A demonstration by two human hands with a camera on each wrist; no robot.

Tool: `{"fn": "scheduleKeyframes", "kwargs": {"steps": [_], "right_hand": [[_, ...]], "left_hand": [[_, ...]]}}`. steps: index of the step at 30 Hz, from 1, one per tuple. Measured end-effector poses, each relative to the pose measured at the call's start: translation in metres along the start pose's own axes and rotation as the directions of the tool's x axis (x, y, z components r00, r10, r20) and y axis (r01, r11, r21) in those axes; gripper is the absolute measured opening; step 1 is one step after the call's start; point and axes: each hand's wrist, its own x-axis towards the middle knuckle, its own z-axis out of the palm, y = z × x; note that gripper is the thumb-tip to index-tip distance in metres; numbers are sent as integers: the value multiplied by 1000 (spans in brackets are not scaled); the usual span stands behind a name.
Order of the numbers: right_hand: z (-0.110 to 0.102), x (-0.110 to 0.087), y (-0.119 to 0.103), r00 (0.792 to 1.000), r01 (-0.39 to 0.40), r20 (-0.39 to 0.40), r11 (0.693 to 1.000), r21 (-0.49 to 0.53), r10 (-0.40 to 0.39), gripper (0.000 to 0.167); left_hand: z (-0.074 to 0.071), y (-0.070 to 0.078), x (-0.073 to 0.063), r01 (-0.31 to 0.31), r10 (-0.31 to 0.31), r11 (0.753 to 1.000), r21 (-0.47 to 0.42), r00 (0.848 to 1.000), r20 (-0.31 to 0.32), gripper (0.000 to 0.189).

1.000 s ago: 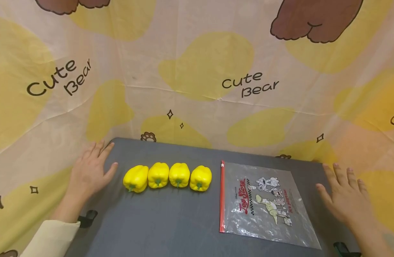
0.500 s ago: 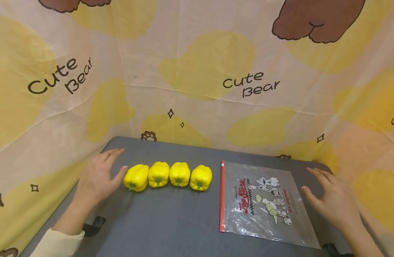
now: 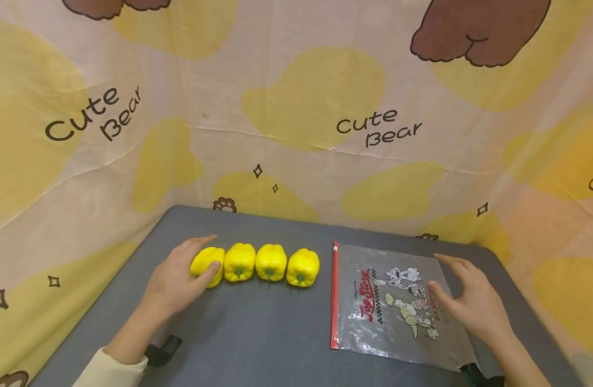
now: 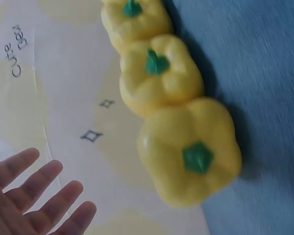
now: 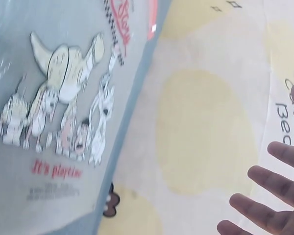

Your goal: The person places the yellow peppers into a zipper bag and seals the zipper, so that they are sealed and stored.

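Observation:
Several yellow bell peppers with green stems stand in a row on the grey table. In the head view my left hand (image 3: 177, 279) hovers over the leftmost pepper (image 3: 206, 263), partly hiding it. Its fingers (image 4: 49, 169) are spread and hold nothing in the left wrist view, apart from the nearest pepper (image 4: 179, 132). A clear zip bag (image 3: 393, 344) with a red zipper edge and cartoon figures lies flat to the right of the peppers. My right hand (image 3: 475, 306) is above the bag's right side, its fingers (image 5: 269, 183) spread, nothing in them.
The grey table (image 3: 257, 338) meets a cloth backdrop (image 3: 296, 107) printed with bears and lettering, which rises behind it and at both sides. Dark straps (image 3: 163, 352) show at the wrists.
Both hands have moved inward from the table's sides: the left one rightward to the leftmost pepper, the right one leftward over the bag. Peppers and bag stay where they were.

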Motion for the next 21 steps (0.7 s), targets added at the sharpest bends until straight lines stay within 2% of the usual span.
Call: {"fn": "scheduleKeyframes", "kwargs": {"steps": [9, 21], "right_hand": [[16, 3, -16, 998, -17, 55, 998, 63, 14, 56], [38, 6, -31, 999, 24, 43, 994, 107, -28, 55]], "left_hand": [[17, 21, 1, 9, -7, 997, -78, 1000, 25, 51], [42, 40, 5, -16, 27, 986, -165, 997, 66, 51]]}}
